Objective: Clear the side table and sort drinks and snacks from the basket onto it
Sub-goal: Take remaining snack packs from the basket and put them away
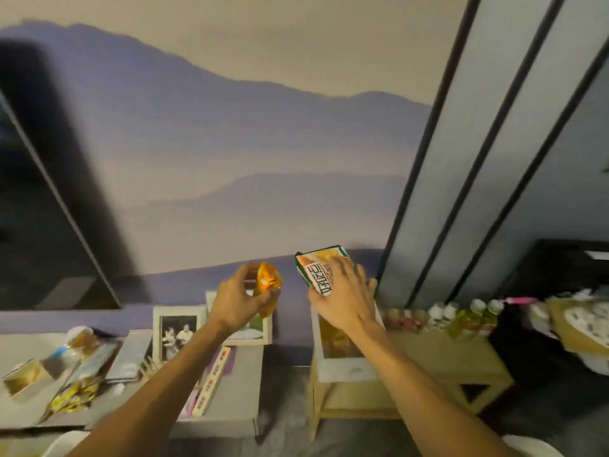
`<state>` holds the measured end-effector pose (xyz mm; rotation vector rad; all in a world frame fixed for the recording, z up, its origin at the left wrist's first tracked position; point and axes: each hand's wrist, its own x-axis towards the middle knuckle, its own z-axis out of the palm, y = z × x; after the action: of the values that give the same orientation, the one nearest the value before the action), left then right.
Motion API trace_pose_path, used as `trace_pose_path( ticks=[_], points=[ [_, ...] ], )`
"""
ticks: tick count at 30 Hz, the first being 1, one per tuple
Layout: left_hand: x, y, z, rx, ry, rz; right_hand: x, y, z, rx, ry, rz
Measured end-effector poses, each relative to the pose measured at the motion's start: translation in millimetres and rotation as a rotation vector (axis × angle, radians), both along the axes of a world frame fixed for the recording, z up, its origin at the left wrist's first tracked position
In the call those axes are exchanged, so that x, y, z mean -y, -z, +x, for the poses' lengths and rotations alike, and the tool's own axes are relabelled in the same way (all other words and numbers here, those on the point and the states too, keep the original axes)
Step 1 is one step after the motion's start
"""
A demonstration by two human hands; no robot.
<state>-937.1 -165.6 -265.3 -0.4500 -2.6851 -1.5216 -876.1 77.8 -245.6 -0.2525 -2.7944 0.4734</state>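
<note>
Left hand [235,300]: fingers gripping a crinkly orange snack packet [268,281].
Right hand [342,300]: fingers clasping a green-edged snack box [318,267], at 3 o'clock from the packet.
Below: pale wooden side table [445,357].

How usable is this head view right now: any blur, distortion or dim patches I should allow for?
Head view: dim, warm room light; wide-angle bending slants the wall panels; motion blur smears the row of bottles and the left clutter; the left hand with its orange packet and the right hand on the green box are soft, print only partly legible.
</note>
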Motion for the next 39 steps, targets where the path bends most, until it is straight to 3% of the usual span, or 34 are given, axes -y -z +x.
trace_pose_path(
  ticks=[9,13,20,23,32,39],
  points=[
    [-151.6,68.4,-23.3,0.174,0.003,0.073,-152.8,60.5,-18.9,0.152,0.067,0.01],
    [-184.4,99.4,-29.7,0.297,0.039,0.045,-165.9,103.5,-29.0,0.194,0.078,0.001],
    [-221.7,177.2,-50.2,0.45,0.068,-0.249,-148.2,188.0,-34.1,0.277,0.152,-0.116],
    [-228.6,206.0,-53.7,0.487,0.082,-0.265,-143.2,222.7,-38.2,0.34,0.178,-0.104],
    [-232.1,263.1,-62.4,0.411,0.169,-0.426,-139.1,310.1,-37.2,0.471,0.171,-0.06],
    [-227.8,239.9,-52.7,0.318,0.268,-0.511,-141.7,292.6,-32.7,0.491,0.19,-0.076]
  ],
)
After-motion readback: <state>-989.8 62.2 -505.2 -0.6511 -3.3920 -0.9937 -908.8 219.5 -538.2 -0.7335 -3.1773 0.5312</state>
